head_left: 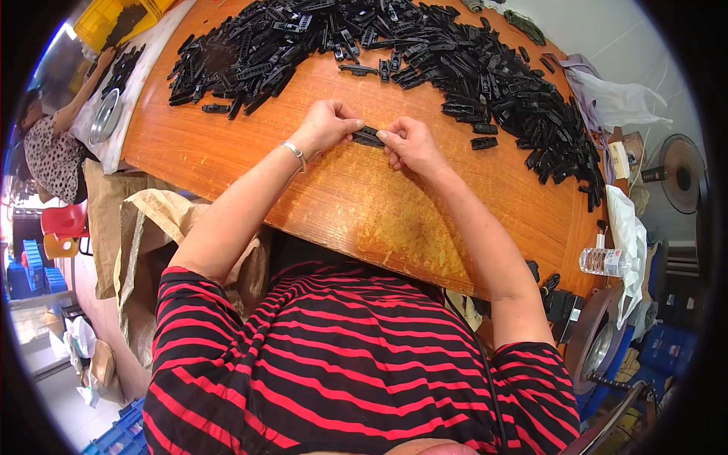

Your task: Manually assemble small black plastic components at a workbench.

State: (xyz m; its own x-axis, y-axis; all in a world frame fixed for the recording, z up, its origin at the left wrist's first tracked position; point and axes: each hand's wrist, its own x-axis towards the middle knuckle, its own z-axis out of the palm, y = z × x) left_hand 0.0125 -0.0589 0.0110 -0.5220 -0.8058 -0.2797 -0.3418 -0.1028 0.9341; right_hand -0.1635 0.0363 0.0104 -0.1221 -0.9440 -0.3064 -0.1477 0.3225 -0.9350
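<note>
Between my two hands, just above the worn wooden table (303,201), is a small elongated black plastic part (368,136). My left hand (327,127) pinches its left end between thumb and fingers, and a metal bracelet circles that wrist. At the right end, the thumb and fingertips of my right hand (410,144) are closed on the same part. Beyond my hands, a long heap of similar black plastic parts (265,53) curves along the far side of the table and down its right side. A few loose pieces (484,142) lie apart from it.
An open woven sack (144,220) hangs by the table's left edge. At the right edge are a clear plastic bottle (603,262), white plastic bags (618,91) and a fan (681,174). Another person (57,144) reaches over a separate table at the far left, near a yellow crate (106,26).
</note>
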